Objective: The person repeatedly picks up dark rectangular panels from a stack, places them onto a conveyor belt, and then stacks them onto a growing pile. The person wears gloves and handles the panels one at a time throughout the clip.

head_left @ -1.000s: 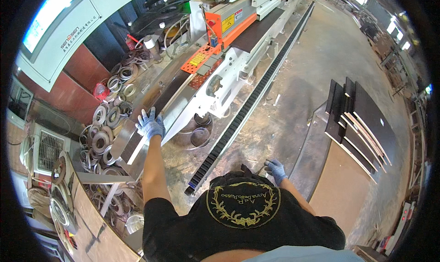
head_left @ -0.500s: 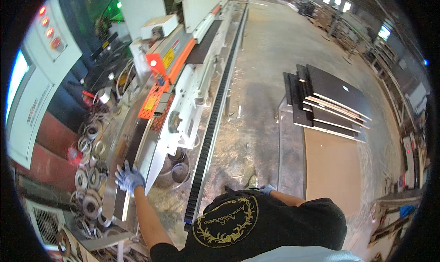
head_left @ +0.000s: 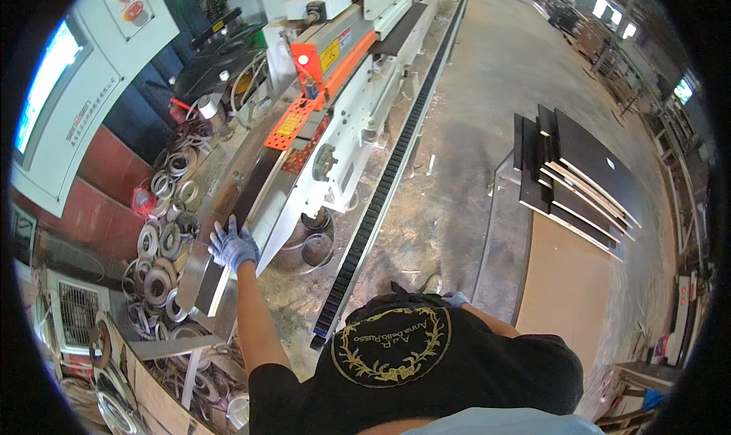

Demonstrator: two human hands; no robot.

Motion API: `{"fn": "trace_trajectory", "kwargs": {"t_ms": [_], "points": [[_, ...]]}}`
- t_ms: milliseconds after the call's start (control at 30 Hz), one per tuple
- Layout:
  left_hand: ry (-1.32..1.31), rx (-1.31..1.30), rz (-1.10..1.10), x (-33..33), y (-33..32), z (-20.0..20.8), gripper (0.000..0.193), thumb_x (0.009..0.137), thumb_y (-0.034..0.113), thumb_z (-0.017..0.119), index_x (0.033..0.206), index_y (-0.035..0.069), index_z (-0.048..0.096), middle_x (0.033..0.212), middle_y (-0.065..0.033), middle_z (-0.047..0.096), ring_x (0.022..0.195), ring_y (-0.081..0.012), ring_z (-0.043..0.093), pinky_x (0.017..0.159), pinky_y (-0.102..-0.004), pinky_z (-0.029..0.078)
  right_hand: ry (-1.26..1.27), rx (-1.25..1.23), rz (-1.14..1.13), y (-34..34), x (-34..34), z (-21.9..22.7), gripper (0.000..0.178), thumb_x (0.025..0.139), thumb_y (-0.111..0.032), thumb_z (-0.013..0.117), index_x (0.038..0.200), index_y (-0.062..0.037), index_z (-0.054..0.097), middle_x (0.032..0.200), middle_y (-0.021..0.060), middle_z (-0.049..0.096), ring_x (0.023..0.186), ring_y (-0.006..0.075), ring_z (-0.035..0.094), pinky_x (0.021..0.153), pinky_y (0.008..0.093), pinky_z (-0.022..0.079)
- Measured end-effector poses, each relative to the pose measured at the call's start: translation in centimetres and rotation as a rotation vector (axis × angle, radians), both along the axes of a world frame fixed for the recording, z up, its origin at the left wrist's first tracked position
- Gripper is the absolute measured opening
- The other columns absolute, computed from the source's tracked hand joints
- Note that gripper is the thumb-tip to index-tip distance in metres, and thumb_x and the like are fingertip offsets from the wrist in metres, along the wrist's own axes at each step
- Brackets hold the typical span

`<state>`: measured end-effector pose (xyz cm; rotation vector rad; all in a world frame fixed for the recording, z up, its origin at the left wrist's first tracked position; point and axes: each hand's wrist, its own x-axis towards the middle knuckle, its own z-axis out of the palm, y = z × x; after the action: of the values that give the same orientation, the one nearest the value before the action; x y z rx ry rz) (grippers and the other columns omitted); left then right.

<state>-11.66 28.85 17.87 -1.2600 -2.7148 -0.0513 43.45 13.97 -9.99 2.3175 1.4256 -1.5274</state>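
Blue-gloved left hand [head_left: 232,246] is pressing flat, fingers spread, on a long dark narrow panel [head_left: 242,206] lying on the machine's steel infeed rail [head_left: 199,271]; feeding it forward seems next. Right hand [head_left: 455,299] is hanging low, grip unclear. Beyond the grip, the black toothed track [head_left: 384,183] and open concrete floor [head_left: 487,107] are leaving room.

Place: woodworking workshop, factory floor.
Machine: long white-and-orange edge-banding machine [head_left: 343,92] with a black feed track [head_left: 388,176] running its length.
Controls: grey control cabinet [head_left: 84,77] with screen and push buttons.
Stock: dark panels [head_left: 579,176] stacked on a cart; coiled edge-band rolls [head_left: 160,244] heaped alongside.
Floor: dusty concrete floor [head_left: 495,92].
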Motion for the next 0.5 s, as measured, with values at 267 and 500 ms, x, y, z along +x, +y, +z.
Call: {"fn": "trace_trajectory", "kwargs": {"t_ms": [267,500], "points": [[0.036,0.020,-0.006,-0.6,0.1,-0.9,0.045,0.084,0.049,0.039,0.127,0.035,0.039,0.141,-0.0044,0.025,0.128,-0.0290,0.024,0.103,-0.0495,0.014,0.005,-0.008,0.003,0.3,-0.1,0.2,0.046,0.069,-0.044,0.064,0.100,-0.0097,0.063,0.095,0.0107,0.064,0.087,0.0226,0.061,0.076,0.0326,0.046],[0.028,0.036,-0.001,-0.9,0.5,-1.6,0.045,0.084,0.048,0.039,0.127,0.035,0.039,0.141,-0.0045,0.024,0.128,-0.0287,0.024,0.103,-0.0494,0.013,0.022,-0.050,-0.013,0.7,0.1,-0.2,0.052,0.067,-0.050,0.064,0.102,-0.0125,0.063,0.098,0.0103,0.063,0.091,0.0238,0.060,0.078,0.0333,0.046]]}}
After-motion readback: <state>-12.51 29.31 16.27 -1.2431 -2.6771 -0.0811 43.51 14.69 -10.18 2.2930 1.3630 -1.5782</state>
